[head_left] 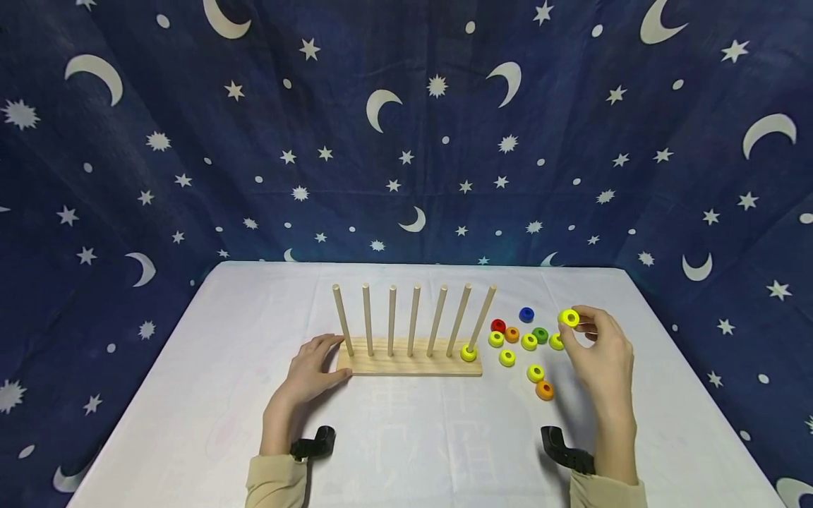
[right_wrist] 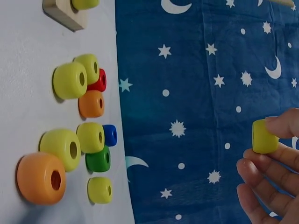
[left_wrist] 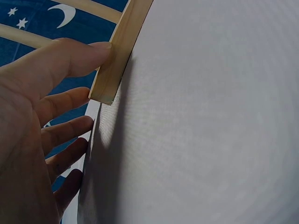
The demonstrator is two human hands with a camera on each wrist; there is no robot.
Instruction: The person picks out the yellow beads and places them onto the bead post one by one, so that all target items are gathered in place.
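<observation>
Rack [head_left: 409, 365]: pale grained wood, seven round pegs [head_left: 391, 321]; left hand [head_left: 308, 370] pinches its left end. Bead [head_left: 569, 318]: smooth yellow holed barrel; pinched by right hand [head_left: 601, 360] above white cloth [head_left: 432, 437], right of rack.

Even head-view light, soft shadows [left_wrist: 106, 182], dimmer wrist views — perhaps slightly blurred

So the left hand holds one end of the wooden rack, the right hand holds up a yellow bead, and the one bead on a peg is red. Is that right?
Not quite: the threaded bead is yellow, not red, as the head view shows. The left hand does hold the wooden rack, and the right hand a yellow bead.
</observation>
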